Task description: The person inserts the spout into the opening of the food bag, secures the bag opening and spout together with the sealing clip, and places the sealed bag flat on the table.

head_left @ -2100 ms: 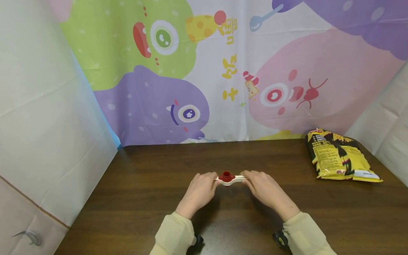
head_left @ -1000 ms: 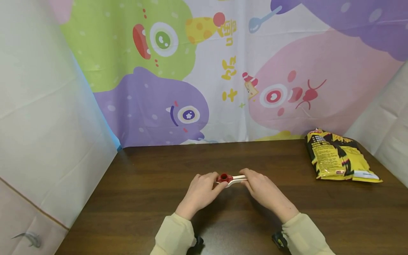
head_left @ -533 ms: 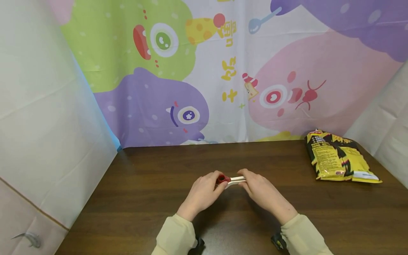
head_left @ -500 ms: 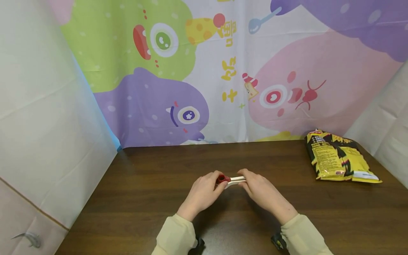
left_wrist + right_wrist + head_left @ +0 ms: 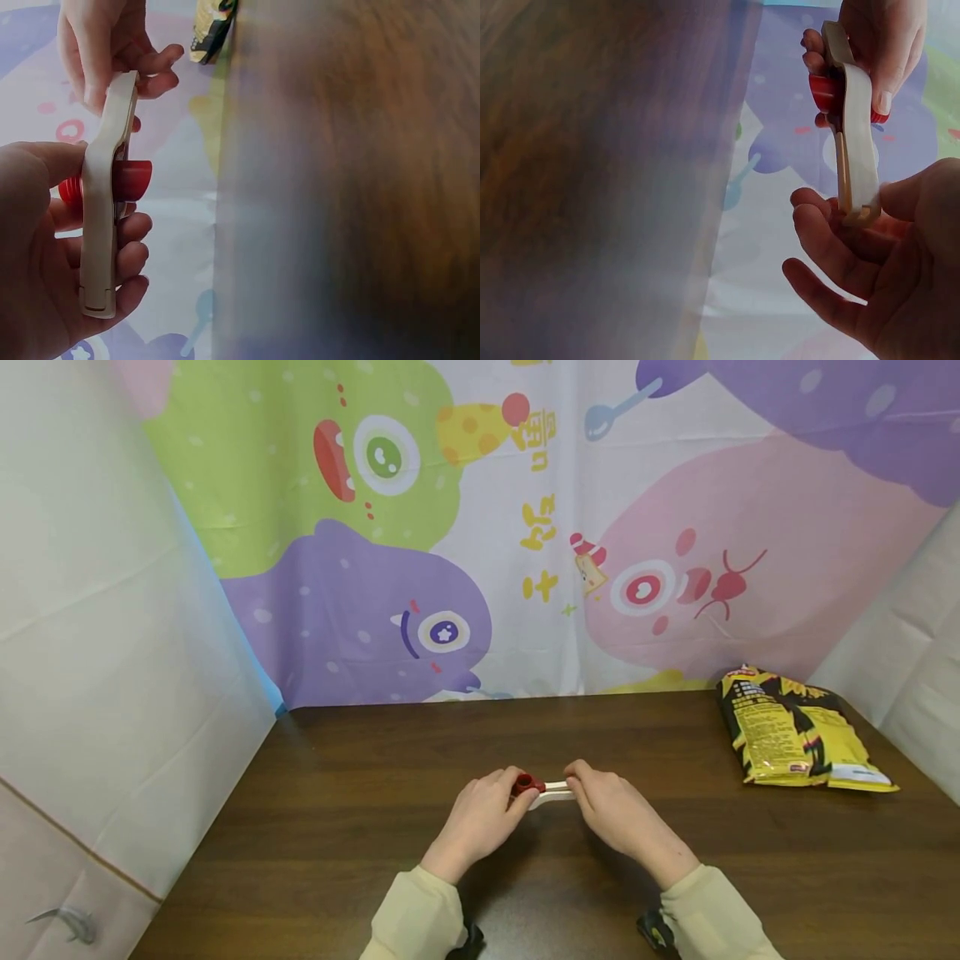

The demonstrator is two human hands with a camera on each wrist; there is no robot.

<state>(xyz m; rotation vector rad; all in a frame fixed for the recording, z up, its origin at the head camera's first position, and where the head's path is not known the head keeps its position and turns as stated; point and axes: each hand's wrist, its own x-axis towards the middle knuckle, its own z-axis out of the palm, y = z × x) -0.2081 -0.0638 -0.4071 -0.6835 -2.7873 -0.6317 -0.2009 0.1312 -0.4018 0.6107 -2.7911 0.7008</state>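
Note:
A cream bag clip (image 5: 553, 796) with a red pour spout (image 5: 524, 783) is held level above the table between both hands. My left hand (image 5: 480, 814) grips the spout end, thumb on the near side and fingers curled behind in the left wrist view. At the other end, my right hand (image 5: 622, 814) pinches the clip's tip between thumb and fingers; its lower fingers stay spread in the right wrist view. A narrow gap shows between the clip's two bars in the head view. From the far side the red spout (image 5: 131, 180) sticks out in the left wrist view.
A yellow and black snack bag (image 5: 795, 731) lies at the back right of the brown wooden table (image 5: 337, 827). A cartoon-printed curtain (image 5: 547, 635) hangs behind the table. White fabric walls (image 5: 112, 610) stand at both sides.
My left thumb and fingers have moved over onto the red spout, which stood uncovered between the hands earlier. Most recently both hands and the clip have dropped slightly in the head view.

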